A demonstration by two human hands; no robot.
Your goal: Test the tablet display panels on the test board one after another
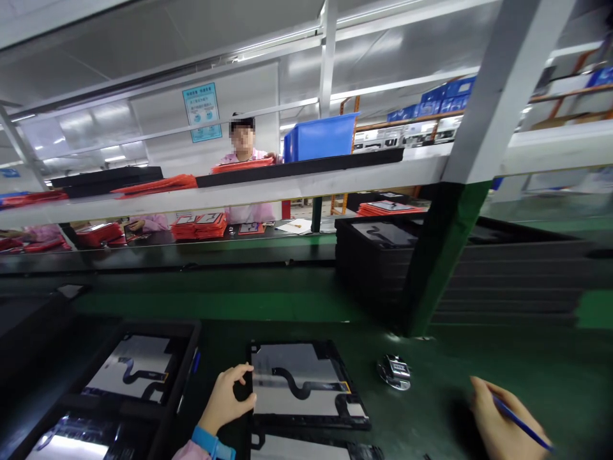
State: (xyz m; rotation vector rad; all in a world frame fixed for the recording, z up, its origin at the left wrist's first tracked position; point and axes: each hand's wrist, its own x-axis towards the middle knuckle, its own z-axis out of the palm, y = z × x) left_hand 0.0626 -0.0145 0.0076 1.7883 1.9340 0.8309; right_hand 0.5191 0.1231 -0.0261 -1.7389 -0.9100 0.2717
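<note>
My left hand (227,397) is at the left edge of a flat display panel (297,377), its thumb and fingertips curled against the edge. The panel lies back side up on the dark green bench, with a grey sheet, a black frame and a curved black flex cable. Below it, a second display panel (299,447) is cut off by the bottom of the view. At the lower right, my right hand (507,418) is closed around a blue pen (522,421), held just over the bench. A silver tally counter (395,372) sits between the panel and this hand.
On the left, a black foam tray (191,338) holds more panels. A stack of black trays (522,281) stands at the right behind a green-and-white post (460,243). Across the bench, a person (246,153) in pink is near red sleeves (198,227) and a blue bin (323,137).
</note>
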